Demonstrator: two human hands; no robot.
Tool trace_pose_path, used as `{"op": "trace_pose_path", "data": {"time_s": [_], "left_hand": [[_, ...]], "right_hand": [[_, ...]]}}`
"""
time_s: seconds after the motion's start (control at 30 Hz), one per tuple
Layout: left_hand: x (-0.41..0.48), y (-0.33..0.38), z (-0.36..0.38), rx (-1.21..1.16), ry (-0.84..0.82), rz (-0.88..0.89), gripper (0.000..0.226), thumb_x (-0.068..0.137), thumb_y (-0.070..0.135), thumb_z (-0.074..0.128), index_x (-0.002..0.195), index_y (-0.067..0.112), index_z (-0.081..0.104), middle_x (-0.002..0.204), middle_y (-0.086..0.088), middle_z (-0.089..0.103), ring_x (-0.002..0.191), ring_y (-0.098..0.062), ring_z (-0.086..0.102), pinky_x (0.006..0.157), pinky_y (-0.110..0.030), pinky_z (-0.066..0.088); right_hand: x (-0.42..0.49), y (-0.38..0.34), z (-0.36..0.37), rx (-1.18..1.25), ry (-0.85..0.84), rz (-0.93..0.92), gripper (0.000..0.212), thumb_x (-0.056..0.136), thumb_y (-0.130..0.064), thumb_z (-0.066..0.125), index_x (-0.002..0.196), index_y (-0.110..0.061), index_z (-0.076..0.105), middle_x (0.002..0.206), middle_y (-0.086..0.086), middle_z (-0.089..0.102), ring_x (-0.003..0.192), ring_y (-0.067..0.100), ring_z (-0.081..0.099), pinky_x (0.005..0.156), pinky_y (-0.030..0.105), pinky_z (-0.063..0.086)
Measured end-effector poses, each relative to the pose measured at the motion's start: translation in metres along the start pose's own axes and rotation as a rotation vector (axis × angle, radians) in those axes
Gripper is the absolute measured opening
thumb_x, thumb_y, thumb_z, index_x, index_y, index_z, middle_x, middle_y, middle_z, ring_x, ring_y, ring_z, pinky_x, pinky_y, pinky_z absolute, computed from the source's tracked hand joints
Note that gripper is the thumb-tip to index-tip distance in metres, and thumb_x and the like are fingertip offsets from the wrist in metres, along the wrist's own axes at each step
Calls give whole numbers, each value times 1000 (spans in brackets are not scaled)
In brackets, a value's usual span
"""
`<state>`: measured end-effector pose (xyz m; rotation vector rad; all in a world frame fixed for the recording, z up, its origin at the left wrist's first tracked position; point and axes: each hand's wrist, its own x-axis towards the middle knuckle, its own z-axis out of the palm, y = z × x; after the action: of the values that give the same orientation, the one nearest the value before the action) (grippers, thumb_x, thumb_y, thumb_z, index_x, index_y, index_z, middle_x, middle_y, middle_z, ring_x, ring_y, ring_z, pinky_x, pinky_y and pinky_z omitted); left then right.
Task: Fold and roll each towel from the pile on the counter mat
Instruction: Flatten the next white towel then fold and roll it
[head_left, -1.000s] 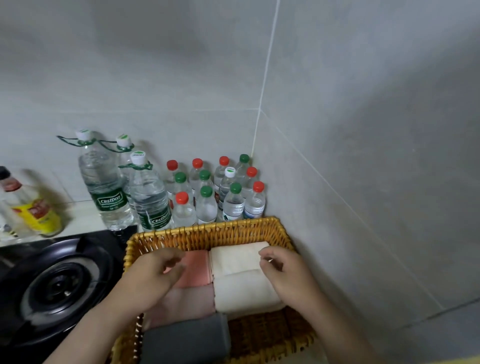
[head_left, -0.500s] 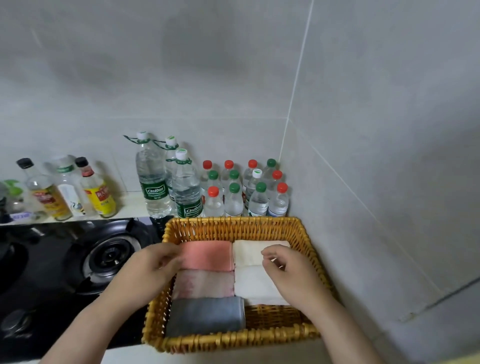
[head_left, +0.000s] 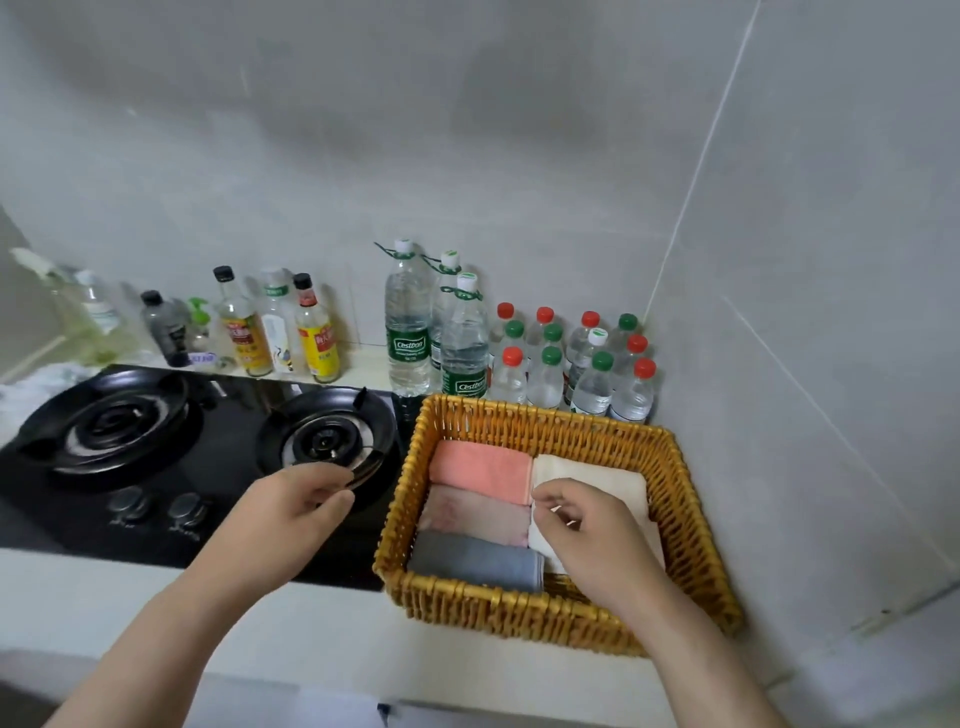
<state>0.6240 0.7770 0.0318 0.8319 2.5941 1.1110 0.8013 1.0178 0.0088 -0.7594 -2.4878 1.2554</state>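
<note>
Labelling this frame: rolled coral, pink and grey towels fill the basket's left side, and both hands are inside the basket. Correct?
No. Only the right hand is inside the wicker basket, over the cream towels; the left hand is outside it, above the black stove. The coral towel, pink towel and grey towel do line the left side. The head view shows this.
</note>
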Motion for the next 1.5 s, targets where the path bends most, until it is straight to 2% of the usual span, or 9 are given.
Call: {"op": "trace_pose_path", "data": {"time_s": [0.13,0.37,0.57,0.67,0.73,0.93,1.17,1.4,1.5], "left_hand": [[-22,-11,-19,-14,48,-55,16,90,22,64,100,34,66,92,17,71,90,4,65,83,-23,49],[-48,-33,-49,-15,123,-120,15,91,22,63,101,34,64,94,19,68,91,3,64,79,-19,47],[-69,-62,-77,12,178,-183,16,90,26,63,99,39,63,94,20,68,91,2,65,79,-21,49],[-85,-78,-97,33,209,-219,17,89,28,63,97,43,62,94,22,67,91,-1,65,77,-34,57],[-96,-87,-110,21,232,-244,17,90,27,63,97,43,61,95,21,66,92,-3,65,73,-37,59],[-126,-119,-146,35,261,-284,15,91,27,61,101,39,62,104,20,66,97,5,61,89,-26,49],[-155,-149,-178,44,310,-345,13,92,35,59,102,43,61,104,26,64,96,6,61,86,-23,49],[-174,-168,-201,46,355,-392,14,92,34,59,104,40,63,103,22,66,95,4,61,87,-25,52],[-187,-182,-215,56,388,-409,13,92,30,60,102,33,68,100,19,68,90,5,62,79,-21,49]], "right_hand": [[-2,-14,17,22,-54,-43,19,93,-24,58,102,-40,62,101,-22,64,96,-4,58,84,20,49],[-2,-42,43,11,-112,-111,25,93,-26,59,87,-50,58,96,-23,64,94,-5,59,80,18,47],[1,-69,78,-29,-189,-138,15,93,-33,56,101,-43,63,97,-23,67,94,-7,60,86,24,52],[-3,-89,97,-66,-231,-158,17,95,-32,55,108,-40,62,100,-23,65,88,-15,55,71,2,44],[-4,-103,111,-35,-243,-175,17,95,-29,56,104,-42,61,99,-19,65,86,-13,57,66,2,41],[-8,-134,161,6,-325,-196,16,90,-26,60,103,-32,66,86,-12,66,78,3,64,76,29,57],[-14,-163,202,23,-387,-230,16,90,-22,61,99,-34,65,91,-11,67,80,1,62,78,21,52],[-20,-184,232,34,-429,-256,19,89,-20,62,94,-37,66,90,-10,68,80,3,63,79,23,53],[-25,-197,251,21,-445,-294,21,88,-21,63,89,-41,64,90,-10,68,81,4,62,80,24,53]]}}
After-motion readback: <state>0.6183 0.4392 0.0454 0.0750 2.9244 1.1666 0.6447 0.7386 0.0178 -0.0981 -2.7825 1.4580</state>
